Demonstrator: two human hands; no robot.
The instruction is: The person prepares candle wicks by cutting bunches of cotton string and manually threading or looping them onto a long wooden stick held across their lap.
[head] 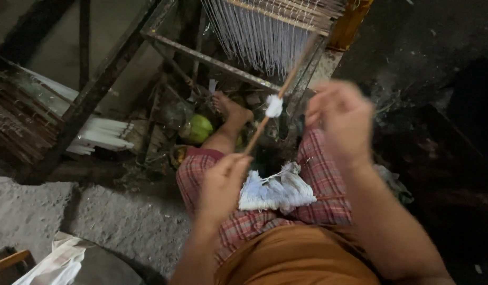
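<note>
Left hand (223, 182) grip on stick (281, 89) base; white thread wad (274, 106) above

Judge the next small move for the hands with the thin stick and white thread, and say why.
Probably the left hand should turn the thin stick while the right hand, raised beside it, feeds thread. Only a small white wad sits on the stick, and a bundle of white thread lies on the lap. The right hand is blurred, so its grip on any strand is unclear.
</note>
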